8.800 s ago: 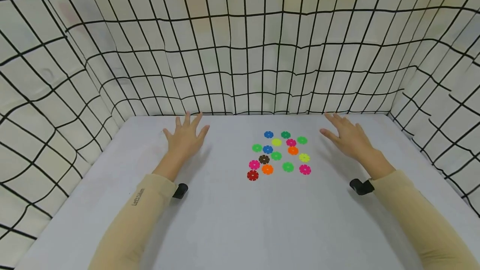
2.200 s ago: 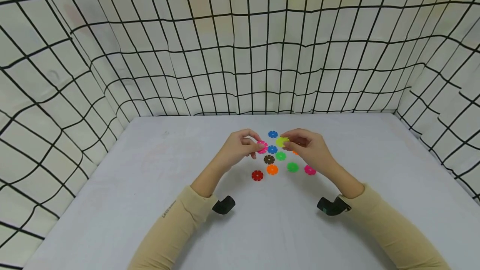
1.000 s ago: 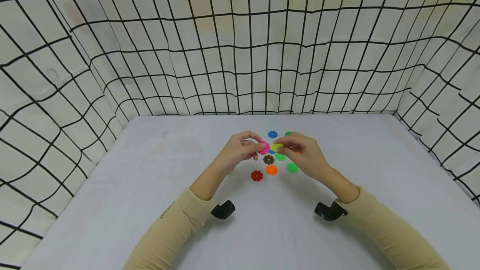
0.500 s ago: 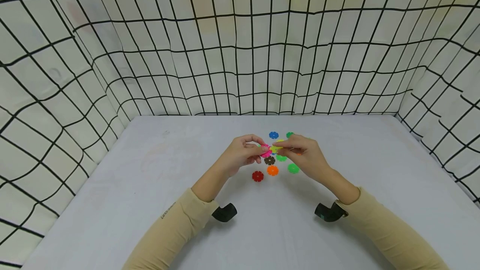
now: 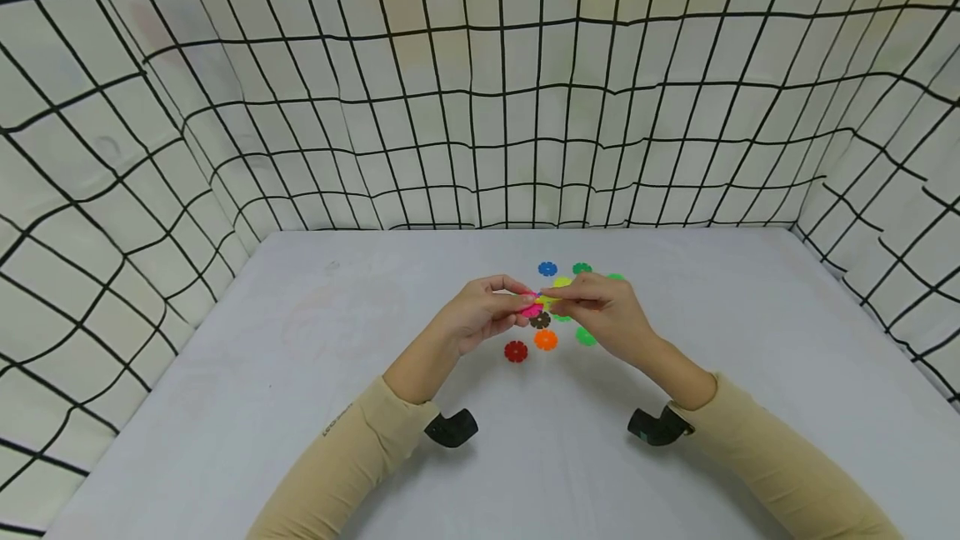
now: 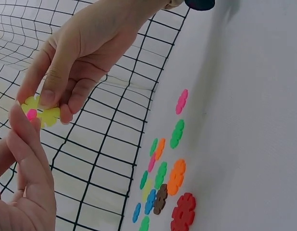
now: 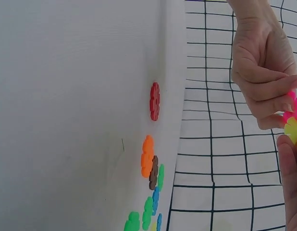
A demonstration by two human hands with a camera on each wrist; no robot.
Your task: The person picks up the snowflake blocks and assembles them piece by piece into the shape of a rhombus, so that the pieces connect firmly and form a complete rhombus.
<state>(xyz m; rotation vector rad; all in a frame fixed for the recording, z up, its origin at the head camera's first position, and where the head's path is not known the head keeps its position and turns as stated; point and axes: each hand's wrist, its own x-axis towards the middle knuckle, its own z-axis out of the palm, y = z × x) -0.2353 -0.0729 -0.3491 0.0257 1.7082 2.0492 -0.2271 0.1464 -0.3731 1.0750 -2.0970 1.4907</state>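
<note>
Thumb and fingers of my left hand pinch a pink notched plastic disc, flower-shaped with slots round its rim. My right hand pinches a matching yellow disc. Both are held in the air above the table, edge against edge, set at an angle to each other. In the right wrist view the pink disc touches the yellow one. Fingertips cover much of both, so I cannot tell how deep the slots sit in one another.
Loose discs lie flat on the white table beneath and around the hands: red, orange, brown, blue, dark green and several more. Black netting over white sheets walls the back and sides.
Both hands came in from the sides and picked up the pink and yellow discs. The yellow disc moved left to the pink one, tilted, and the two edges came together.
</note>
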